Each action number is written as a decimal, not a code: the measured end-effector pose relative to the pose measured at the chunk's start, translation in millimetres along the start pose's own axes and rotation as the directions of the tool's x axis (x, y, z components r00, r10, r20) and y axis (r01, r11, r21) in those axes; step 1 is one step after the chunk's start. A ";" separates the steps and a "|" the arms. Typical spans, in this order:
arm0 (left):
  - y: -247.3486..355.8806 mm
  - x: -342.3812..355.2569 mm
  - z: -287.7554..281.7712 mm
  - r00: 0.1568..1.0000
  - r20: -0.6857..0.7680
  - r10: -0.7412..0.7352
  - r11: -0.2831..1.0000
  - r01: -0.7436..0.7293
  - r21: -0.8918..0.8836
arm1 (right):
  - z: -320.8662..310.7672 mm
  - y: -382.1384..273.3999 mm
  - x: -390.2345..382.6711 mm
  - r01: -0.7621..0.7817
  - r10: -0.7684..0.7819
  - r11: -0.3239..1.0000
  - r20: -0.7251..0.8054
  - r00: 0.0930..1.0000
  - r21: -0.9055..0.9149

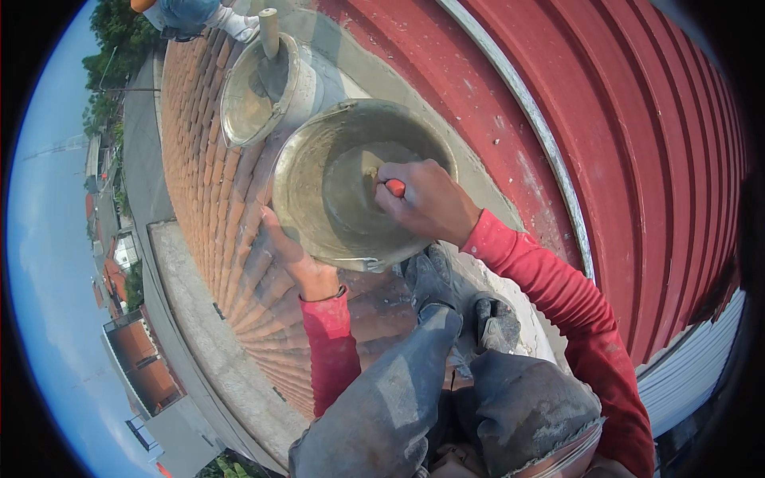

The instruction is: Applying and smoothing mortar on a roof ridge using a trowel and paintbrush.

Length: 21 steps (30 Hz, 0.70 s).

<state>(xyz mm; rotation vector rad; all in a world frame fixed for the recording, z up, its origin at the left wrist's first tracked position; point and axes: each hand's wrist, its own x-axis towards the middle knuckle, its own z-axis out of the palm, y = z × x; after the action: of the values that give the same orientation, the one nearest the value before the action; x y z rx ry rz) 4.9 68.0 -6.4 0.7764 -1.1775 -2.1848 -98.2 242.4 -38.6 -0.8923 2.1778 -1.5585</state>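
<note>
A large metal bucket [296,209] stands tilted in front of me, with wet grey mortar [351,187] spread over its bottom and inner wall. My left hand [296,259] steadies the bucket from its lower left side, palm and fingers against the outer wall. Inside the mouth, my right hand [430,199] is closed in a fist around a red-handled tool [395,188]. Only the handle's end shows; its working end is hidden by my hand. The bucket's wire handle [358,260] hangs at the near rim.
Beyond stands a second bucket [231,119] with a wooden-handled tool [269,36] in it. Clay roof tiles [215,191] slope away left; red corrugated metal sheeting [629,159] rises right. Another person's leg and shoe [235,24] show at top left. My boots [434,279] are just below the bucket.
</note>
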 end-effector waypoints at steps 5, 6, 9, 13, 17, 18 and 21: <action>-8.2 0.2 -42.8 0.682 0.498 0.536 0.203 -0.676 0.708 | -87.3 -39.5 21.8 -0.102 0.219 0.696 -0.074 0.973 0.711; 3.7 -0.5 -40.5 0.697 0.484 0.529 0.205 -0.659 0.724 | -99.7 -44.9 30.7 -0.006 0.203 0.672 -0.177 0.963 0.740; 37.1 6.1 -24.8 0.979 -0.198 -0.048 0.999 0.048 -0.006 | -114.5 -11.9 58.4 0.283 -0.058 0.736 -0.359 0.932 0.615; 40.7 13.1 -29.5 0.956 -0.280 0.083 0.980 -0.028 0.195 | -59.5 82.6 47.1 0.125 0.196 0.824 -0.487 0.851 0.552; 45.0 17.4 -29.6 0.960 -0.262 0.100 0.985 -0.058 0.164 | -50.6 181.2 -33.0 -0.525 0.667 0.741 -0.372 0.646 0.418; 46.6 14.1 -25.5 0.955 -0.270 0.120 0.983 -0.077 0.164 | -64.3 176.1 -45.9 -0.458 0.649 0.745 -0.368 0.665 0.485; 63.8 8.1 -27.2 0.943 -0.242 0.228 0.952 -0.163 0.260 | -88.2 100.7 -37.0 -0.232 0.535 0.779 -0.425 0.730 0.583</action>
<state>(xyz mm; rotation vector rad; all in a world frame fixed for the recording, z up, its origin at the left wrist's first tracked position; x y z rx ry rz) 29.9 17.1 34.2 0.9752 -1.3248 -1.7321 -152.1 352.2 -104.5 0.2559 1.9299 -2.1751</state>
